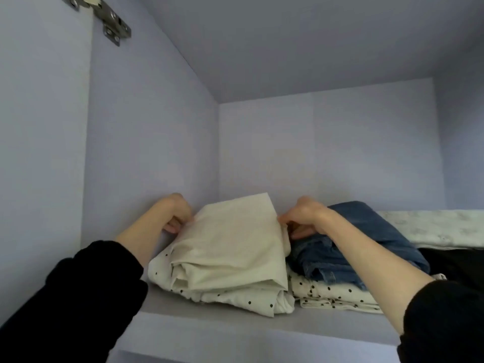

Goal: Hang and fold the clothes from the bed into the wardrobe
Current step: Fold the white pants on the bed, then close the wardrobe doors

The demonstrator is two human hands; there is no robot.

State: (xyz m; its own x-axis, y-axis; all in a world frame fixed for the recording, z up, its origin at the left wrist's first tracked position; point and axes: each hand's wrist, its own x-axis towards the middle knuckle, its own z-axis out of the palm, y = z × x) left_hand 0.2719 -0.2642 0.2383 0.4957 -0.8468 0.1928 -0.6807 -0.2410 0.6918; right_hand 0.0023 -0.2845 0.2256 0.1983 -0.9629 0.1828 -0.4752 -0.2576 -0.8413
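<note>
A folded cream garment (230,247) lies on top of a white black-dotted garment (235,299) on the wardrobe shelf (209,326). My left hand (175,213) grips the cream garment's far left edge. On the other side, my right hand (303,216) pinches its far right edge. Both arms reach up into the shelf compartment. Folded blue jeans (351,247) sit to the right on another dotted garment (335,294), partly hidden under my right forearm.
The compartment's left wall (146,153) stands close to the left stack. A pale patterned textile (440,226) and a black item (455,263) lie at the far right of the shelf. A metal door hinge (110,19) is at top left.
</note>
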